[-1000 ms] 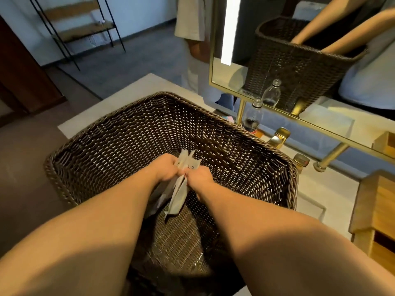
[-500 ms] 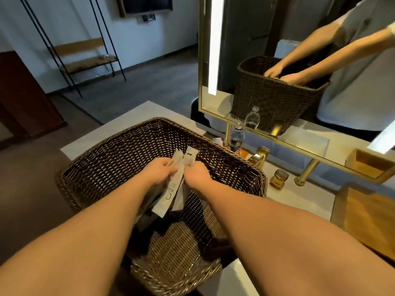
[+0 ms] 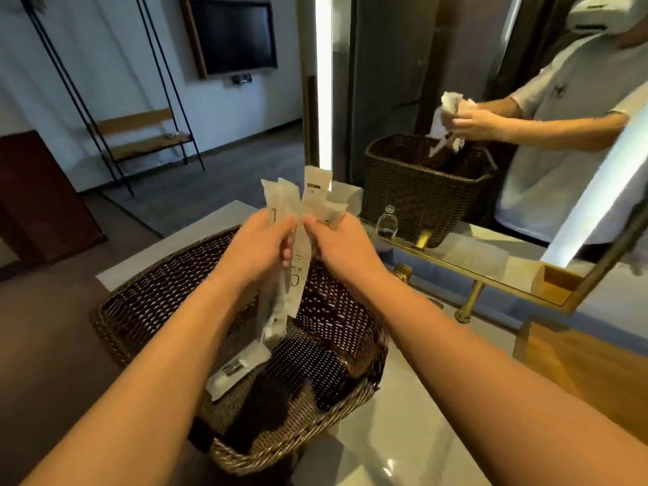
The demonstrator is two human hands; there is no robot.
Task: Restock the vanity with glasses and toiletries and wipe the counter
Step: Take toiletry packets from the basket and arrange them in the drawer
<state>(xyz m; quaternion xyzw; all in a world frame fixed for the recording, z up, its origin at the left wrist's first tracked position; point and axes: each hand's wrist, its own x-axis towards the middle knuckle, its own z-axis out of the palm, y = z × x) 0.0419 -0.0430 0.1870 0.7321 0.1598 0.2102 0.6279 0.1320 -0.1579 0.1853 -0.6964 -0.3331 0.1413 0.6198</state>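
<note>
While both hands are closed on a loose fan of white toiletry sachets [image 3: 298, 219] above the wicker basket [image 3: 147, 303], the left hand [image 3: 257, 245] pinches the bundle from one side and the right hand [image 3: 342, 245] from the other, thumbs nearly meeting over the middle. The packets splay upward and hang down in a long strip toward the basket's interior, where another sachet [image 3: 238, 368] lies loose on the weave. Being thin and slick, one packet could slide out of the fan if either grip eases while they are sorted, and it would likely drop back into the basket or onto the pale counter [image 3: 396, 426]; the hanging strip could also snag on the rim. The basket itself sits at the counter's edge, so a nudge from a forearm might shift it. How many packets are held cannot be counted, and their printing is too blurred to read. A small glass bottle [image 3: 386, 222] stands behind the right hand by the mirror [image 3: 456, 64]; dark items deep in the basket are indistinct.
</note>
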